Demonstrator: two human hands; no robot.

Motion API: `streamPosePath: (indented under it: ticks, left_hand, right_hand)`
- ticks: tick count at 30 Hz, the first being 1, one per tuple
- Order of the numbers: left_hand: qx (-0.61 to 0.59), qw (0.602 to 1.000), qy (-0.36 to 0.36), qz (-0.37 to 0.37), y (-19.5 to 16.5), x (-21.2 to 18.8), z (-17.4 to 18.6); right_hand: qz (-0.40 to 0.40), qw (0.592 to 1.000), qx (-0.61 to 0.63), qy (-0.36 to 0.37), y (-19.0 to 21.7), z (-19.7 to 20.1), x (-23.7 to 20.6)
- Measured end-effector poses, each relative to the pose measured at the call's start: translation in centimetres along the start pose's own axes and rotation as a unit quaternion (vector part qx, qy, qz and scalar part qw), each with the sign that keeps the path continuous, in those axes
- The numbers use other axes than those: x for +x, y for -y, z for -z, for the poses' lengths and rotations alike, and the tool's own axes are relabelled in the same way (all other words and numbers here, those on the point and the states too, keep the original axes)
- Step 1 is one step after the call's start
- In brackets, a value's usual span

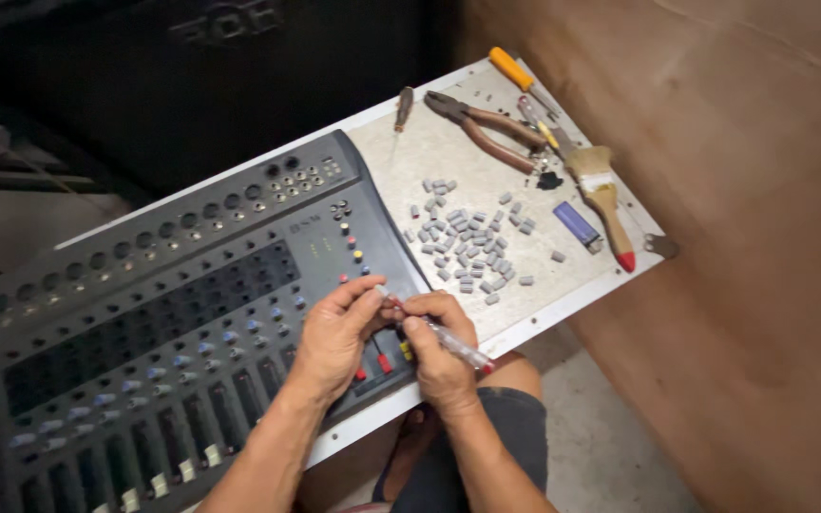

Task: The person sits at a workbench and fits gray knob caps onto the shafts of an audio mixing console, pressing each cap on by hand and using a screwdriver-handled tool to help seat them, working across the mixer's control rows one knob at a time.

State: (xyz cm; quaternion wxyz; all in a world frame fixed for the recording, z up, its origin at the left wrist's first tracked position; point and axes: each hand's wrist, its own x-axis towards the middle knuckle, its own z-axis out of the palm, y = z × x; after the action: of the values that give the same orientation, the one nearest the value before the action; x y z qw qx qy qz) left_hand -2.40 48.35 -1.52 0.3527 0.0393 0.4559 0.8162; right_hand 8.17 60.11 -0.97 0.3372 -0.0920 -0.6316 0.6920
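The left hand (334,337) and the right hand (439,347) are meeting over the right end of a dark audio mixer (173,304) that is lying on a pale board (563,285). The right fingers are closing around a clear-barrelled pen (448,342), whose tip is pointing up-left into the left fingertips; those are pinching something small there, probably one of the grey knobs, though it is too hidden to be sure. Both hands are working just beside the mixer's right edge and near the board's front rim, which is jutting out over the person's knee.

Past the mixer the board is lying bare for a stretch, then a loose heap of grey knobs (467,242) is spreading across its middle. Toward the far corner, pliers (486,123), a small screwdriver (403,109), an orange-handled screwdriver (515,74), a paintbrush (605,195) and a blue lighter (577,226) are crowding the right rim, the brush handle nearly reaching the edge. The mixer's left end is running out of view, and its sliders are blurring at the bottom.
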Motion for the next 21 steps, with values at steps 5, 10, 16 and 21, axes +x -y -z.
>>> streamPosePath:
  ticks: [5, 10, 16, 21]
  left_hand:
    - [0.018, 1.0, -0.019, 0.015, -0.2, -0.1, -0.6]
    - [0.021, 1.0, -0.002, 0.014, -0.5, 0.1, -0.8]
    - [0.037, 0.999, -0.026, 0.025, -0.6, 0.1, -0.8]
    - [0.033, 0.999, -0.029, 0.031, -0.6, 0.4, -0.9]
  right_hand:
    - [-0.013, 1.0, -0.017, -0.005, 1.3, -0.2, 0.3]
    - [-0.051, 0.997, -0.055, -0.008, 1.7, -0.4, 0.5]
    - [-0.051, 0.998, -0.026, 0.0, 1.8, -0.8, 0.7]
    - [-0.078, 0.997, 0.01, -0.003, 1.1, -0.3, 0.6]
